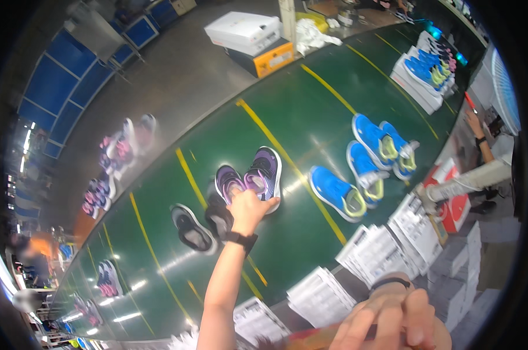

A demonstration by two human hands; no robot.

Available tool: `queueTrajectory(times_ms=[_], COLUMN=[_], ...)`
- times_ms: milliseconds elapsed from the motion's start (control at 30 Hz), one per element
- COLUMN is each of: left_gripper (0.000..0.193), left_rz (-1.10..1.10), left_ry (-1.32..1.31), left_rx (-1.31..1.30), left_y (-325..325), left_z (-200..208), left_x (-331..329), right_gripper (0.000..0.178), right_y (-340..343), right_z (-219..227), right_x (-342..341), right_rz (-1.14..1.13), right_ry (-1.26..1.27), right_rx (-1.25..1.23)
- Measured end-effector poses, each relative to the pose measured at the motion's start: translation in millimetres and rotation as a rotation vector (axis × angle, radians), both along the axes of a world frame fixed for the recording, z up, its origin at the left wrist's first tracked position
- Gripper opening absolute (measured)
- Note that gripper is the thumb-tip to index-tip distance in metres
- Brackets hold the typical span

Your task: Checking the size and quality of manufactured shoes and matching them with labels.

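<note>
On the green conveyor belt, my left hand is closed on a pair of purple and black sneakers. Its fingers reach to the shoe openings, and its thumb lies along the right sneaker; beside that is the left sneaker. Just left of my wrist stand a dark grey shoe and a second dark shoe, both blurred. Close to the lower edge, my right hand has its fingers curled; what lies inside them is hidden.
Several blue sneakers stand on the belt to the right. Stacks of white paper line its near edge. Shoe boxes sit beyond the far edge. More shoes stand at the far left, and a co-worker's hand shows at the right.
</note>
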State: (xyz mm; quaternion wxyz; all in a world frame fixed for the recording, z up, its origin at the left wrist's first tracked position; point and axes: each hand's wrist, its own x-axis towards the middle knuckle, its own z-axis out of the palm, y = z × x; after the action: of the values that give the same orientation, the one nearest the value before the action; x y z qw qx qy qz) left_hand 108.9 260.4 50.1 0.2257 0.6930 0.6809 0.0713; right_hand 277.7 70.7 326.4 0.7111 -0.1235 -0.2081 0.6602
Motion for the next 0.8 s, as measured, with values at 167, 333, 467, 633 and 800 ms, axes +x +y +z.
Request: queueTrajectory(times_ms=[167,333,467,633,800], left_gripper=[0.054,0.039,0.035,0.029,0.029], left_rz=[-0.208,-0.355,-0.393,-0.222,0.67], left_ry=[0.183,-0.401,-0.798,-0.665,-0.512], left_rx=[-0.182,-0.071,-0.555,-0.687,-1.135], left_y=[-130.7,-288.2,-418.6,-566.1,-702.2], left_z=[4.4,83.1,75.2,-33.8,-185.7], left_x=[3.5,59.2,93.4,137.1,83.6], right_gripper=[0.015,0.019,0.034,0.04,0.034], right_y=[-106.2,-132.6,-174.0,-249.9,-346.1], right_z=[39.4,-35.8,-75.4,-192.2,-318.6], right_x=[36.5,38.3,104.4,173.0,297.7], right_rz=[0.146,0.062,0.583,1.271,1.213], right_ry=[0.038,0.353,0.382,0.202,-1.216], right_rx=[-0.371,0.504,0.704,0.837,0.207])
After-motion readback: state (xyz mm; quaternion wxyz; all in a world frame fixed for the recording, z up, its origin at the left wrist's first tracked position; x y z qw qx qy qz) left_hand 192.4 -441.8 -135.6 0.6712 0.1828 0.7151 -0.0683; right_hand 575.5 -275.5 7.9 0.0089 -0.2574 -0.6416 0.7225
